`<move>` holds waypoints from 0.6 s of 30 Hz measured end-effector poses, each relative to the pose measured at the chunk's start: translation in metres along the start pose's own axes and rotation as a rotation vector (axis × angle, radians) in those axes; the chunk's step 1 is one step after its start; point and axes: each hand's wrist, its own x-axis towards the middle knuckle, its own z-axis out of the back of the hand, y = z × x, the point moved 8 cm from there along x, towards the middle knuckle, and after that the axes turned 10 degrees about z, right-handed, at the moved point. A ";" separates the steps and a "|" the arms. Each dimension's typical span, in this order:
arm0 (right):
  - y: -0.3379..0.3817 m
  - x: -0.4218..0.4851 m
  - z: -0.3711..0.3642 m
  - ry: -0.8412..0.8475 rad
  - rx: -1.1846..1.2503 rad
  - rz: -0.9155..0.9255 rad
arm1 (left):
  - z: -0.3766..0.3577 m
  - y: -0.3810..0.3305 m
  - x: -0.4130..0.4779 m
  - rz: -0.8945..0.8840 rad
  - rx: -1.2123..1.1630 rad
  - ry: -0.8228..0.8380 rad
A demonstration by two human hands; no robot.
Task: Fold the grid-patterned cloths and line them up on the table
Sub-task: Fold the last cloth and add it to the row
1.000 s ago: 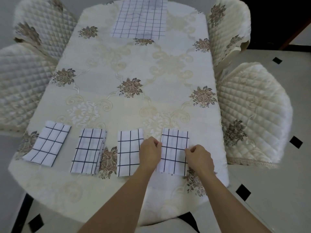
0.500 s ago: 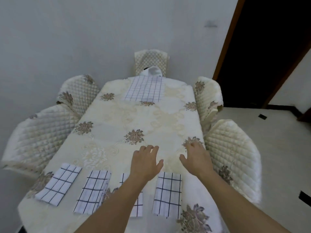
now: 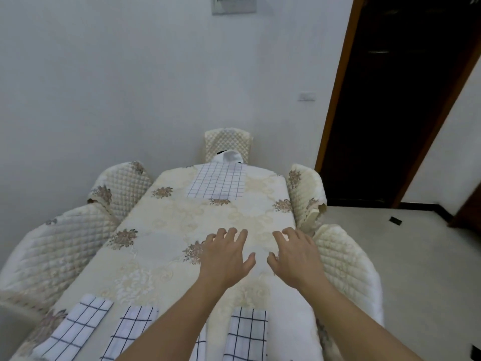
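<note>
Cream brocade with brown flower sprays drapes the long oval table (image 3: 166, 246), and the action is right over its middle. Along the near edge sits a row of folded white cloths with dark grid lines, side by side with gaps between. There is the leftmost folded cloth (image 3: 75, 327), the second folded cloth (image 3: 130, 332), and the third folded cloth (image 3: 199, 345), mostly hidden behind the left forearm. The rightmost folded cloth (image 3: 247, 334) ends the row.

Up at the far end lies the unfolded grid cloth (image 3: 217, 182), white with finer dark lines, spread flat and well apart from the row. Both bare arms are stretched out between the two. The left hand (image 3: 225, 259) is palm down, fingers straight and fanned apart, thumb out, holding nothing. The right hand (image 3: 294, 256), just beside it, is palm down too, fingers spread with the tips a little bent, nothing in it. Whether either palm touches the table, I cannot tell.

Quilted cream chair covers (image 3: 52, 246) flank the table on both sides, with one more at its head. High on the white wall, a grey panel (image 3: 233, 3) carries black barcode-like stripes, too blurred to read. A white switch plate (image 3: 307, 95) sits beside the brown-framed dark doorway (image 3: 390, 100).
</note>
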 end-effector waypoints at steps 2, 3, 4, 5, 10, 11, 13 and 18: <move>-0.009 -0.010 0.000 0.005 -0.017 -0.025 | -0.002 -0.011 -0.001 -0.020 -0.004 0.007; -0.014 -0.014 -0.001 0.017 -0.026 -0.036 | -0.004 -0.018 -0.002 -0.034 0.004 0.007; -0.020 -0.019 -0.001 0.034 -0.031 -0.051 | -0.005 -0.024 -0.003 -0.047 0.007 0.010; -0.027 -0.024 0.000 0.052 -0.034 -0.071 | -0.006 -0.031 -0.004 -0.056 -0.002 0.022; -0.076 -0.068 0.019 0.056 -0.022 -0.249 | -0.012 -0.078 -0.007 -0.174 -0.049 0.038; -0.088 -0.081 0.021 0.075 -0.016 -0.294 | -0.013 -0.090 -0.008 -0.205 -0.059 0.041; -0.114 -0.113 0.026 0.098 -0.009 -0.387 | -0.014 -0.119 -0.011 -0.270 -0.075 0.055; -0.164 -0.199 0.043 0.124 -0.054 -0.604 | -0.010 -0.208 -0.040 -0.473 -0.124 0.087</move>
